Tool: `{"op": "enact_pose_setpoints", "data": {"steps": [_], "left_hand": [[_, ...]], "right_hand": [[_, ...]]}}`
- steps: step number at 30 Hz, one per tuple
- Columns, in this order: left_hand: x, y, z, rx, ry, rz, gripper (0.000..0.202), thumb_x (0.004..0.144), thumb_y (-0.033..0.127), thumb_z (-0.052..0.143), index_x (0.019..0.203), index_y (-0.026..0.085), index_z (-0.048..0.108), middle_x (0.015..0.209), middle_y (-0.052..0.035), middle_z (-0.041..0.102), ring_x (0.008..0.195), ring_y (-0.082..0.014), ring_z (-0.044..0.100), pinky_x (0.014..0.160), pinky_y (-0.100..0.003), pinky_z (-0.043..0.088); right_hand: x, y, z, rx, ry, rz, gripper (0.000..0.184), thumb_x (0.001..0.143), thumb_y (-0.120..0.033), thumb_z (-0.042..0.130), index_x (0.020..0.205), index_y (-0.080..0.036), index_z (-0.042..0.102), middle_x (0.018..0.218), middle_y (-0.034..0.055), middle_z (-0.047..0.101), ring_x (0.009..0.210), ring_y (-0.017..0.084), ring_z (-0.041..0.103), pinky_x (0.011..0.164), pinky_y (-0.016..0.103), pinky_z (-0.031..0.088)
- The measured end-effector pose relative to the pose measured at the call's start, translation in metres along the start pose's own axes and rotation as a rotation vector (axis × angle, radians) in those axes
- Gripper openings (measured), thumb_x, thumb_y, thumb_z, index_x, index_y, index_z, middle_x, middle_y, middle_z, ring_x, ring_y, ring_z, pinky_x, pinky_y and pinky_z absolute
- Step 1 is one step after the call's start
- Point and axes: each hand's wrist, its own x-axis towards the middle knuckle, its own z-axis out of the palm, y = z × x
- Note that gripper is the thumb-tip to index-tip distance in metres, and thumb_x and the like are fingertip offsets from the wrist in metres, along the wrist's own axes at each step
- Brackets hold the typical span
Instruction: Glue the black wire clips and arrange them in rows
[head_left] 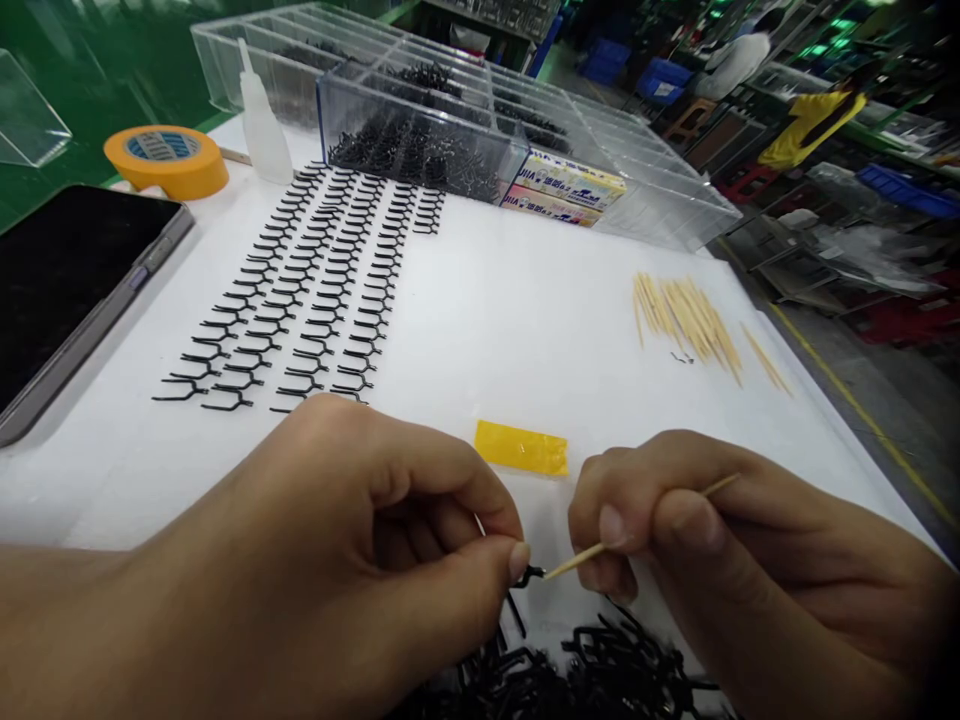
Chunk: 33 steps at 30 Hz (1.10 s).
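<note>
— What's on your far left?

— A tablet [67, 300] lies along the left edge of the bench [510, 320], dark face up. Beyond it, toward the far left corner, stand a roll of orange masking tape [165, 160] and a plastic squeeze bottle [262, 120], probably parked there to leave the middle free.

— And moving right?

— Rows of black forked pieces [285, 290] run toward you, evenly spaced, perhaps so each one can be reached or counted. Behind them, at the far edge, sits a clear acrylic compartment tray [675, 190] filled with more of them.

— What's at your hands?

— Your left hand [360, 530] is pinching a black forked piece [531, 576] at the fingertips, with its end poking out, likely to leave it exposed. Your right hand [675, 530] grips a toothpick [577, 560] like a pen, its tip reaching that piece. The hands are apart, joined only through those two things, above a heap of black forked pieces [570, 670] at the near edge.

— Anything else on the right?

— A strip of yellow tape [521, 448] lies just beyond your hands, and a pile of toothpicks [686, 325] sits toward the right edge — within easy reach of your right hand.
</note>
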Motion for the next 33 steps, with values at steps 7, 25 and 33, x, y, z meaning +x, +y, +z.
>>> {"op": "enact_pose_setpoints", "data": {"steps": [7, 25, 33], "left_hand": [[0.000, -0.003, -0.005, -0.020, -0.049, 0.087, 0.013, 0.074, 0.020, 0.055, 0.069, 0.017, 0.066, 0.052, 0.0039, 0.058, 0.048, -0.0074, 0.052, 0.047, -0.012, 0.041], [0.011, -0.026, -0.010, -0.042, -0.123, 0.425, 0.012, 0.073, 0.006, 0.063, 0.070, 0.017, 0.066, 0.074, 0.0078, 0.067, 0.066, -0.0029, 0.061, 0.060, -0.006, 0.046], [0.011, -0.029, -0.009, -0.044, -0.135, 0.464, 0.016, 0.072, 0.001, 0.061, 0.070, 0.017, 0.065, 0.075, 0.0073, 0.066, 0.065, -0.0023, 0.060, 0.057, -0.007, 0.044]], "right_hand": [[-0.004, 0.006, -0.005, 0.040, -0.012, -0.030, 0.023, 0.091, -0.034, 0.052, 0.074, -0.022, 0.061, 0.059, -0.0015, 0.053, 0.048, 0.011, 0.052, 0.043, 0.017, 0.044], [-0.003, -0.001, -0.006, 0.139, -0.062, 0.067, 0.024, 0.093, -0.033, 0.050, 0.074, -0.022, 0.060, 0.064, -0.0026, 0.056, 0.054, 0.009, 0.052, 0.050, 0.015, 0.042], [-0.004, -0.006, 0.000, 0.128, -0.054, 0.091, 0.023, 0.094, -0.030, 0.048, 0.076, -0.022, 0.060, 0.066, -0.0024, 0.055, 0.054, 0.009, 0.050, 0.052, 0.017, 0.041]]}}
